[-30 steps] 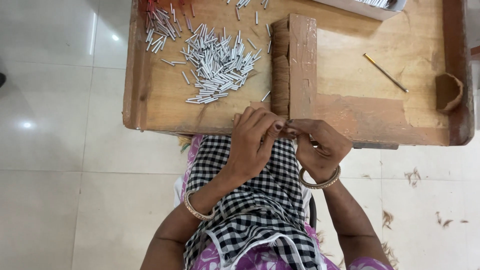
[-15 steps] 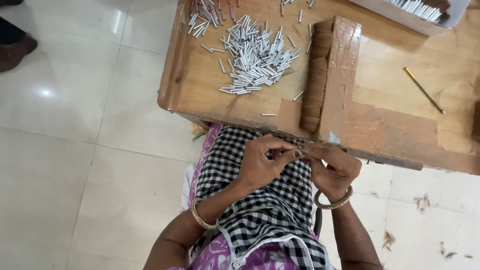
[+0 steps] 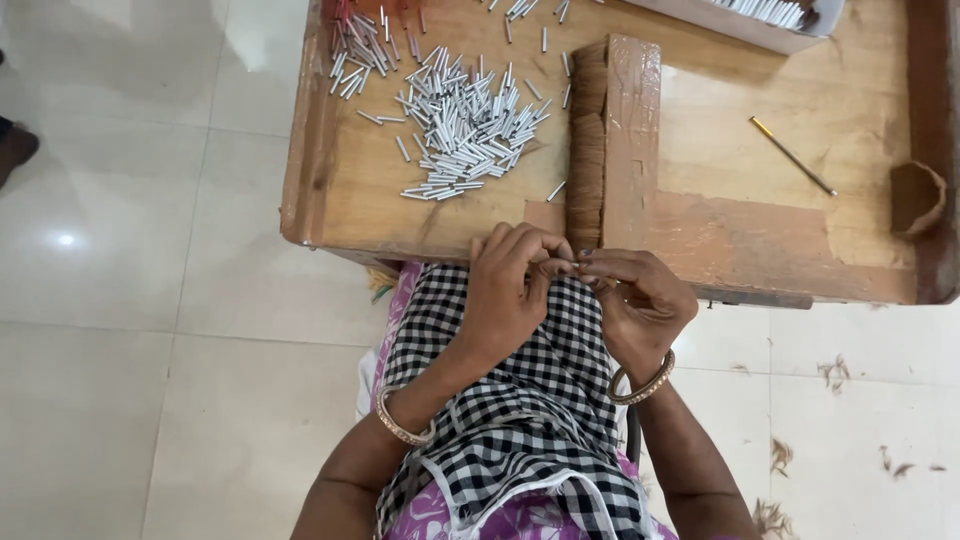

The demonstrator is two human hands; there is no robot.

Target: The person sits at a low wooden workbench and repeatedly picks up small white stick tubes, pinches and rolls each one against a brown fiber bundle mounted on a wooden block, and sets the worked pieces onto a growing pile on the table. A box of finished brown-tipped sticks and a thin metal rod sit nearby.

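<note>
1. Seen from above: left hand [image 3: 510,290] and right hand [image 3: 640,300] brought together over a black-and-white checked cloth [image 3: 520,400] on the lap, just below the near edge of a low wooden work board [image 3: 340,200]

2. Both hands closed narrow, fingertips [image 3: 562,266] pinched on a small thin piece held between them, too small to identify, possibly one of the silver tubes; held in the air, just in front of the upright wooden block [image 3: 632,140] and the brown fibre bundle [image 3: 588,150] pressed against the block's left side

3. Judged best done with the pinch kept tight and close to the tips, wrists steady over the lap, the piece turned slowly rather than tugged, and held low so a slip lands on the cloth, not the tiled floor [image 3: 120,300]

4. Counted: two hands at work, one bangle on each wrist, left bangle [image 3: 400,425] and right bangle [image 3: 642,385]

5. One heap of short silver tubes [image 3: 465,130] on the board, well over a hundred, too many and too overlapped for an exact count; a smaller scatter of reddish-tipped tubes [image 3: 355,50] at the far left corner

6. One thin gold-coloured stick [image 3: 792,155] lying loose on the right part of the board, one small brown curled cup [image 3: 915,195] near the right edge, one pale tray [image 3: 760,20] of more tubes at the top

7. Several brown fibre scraps [image 3: 830,372] strewn on the floor at right
</note>
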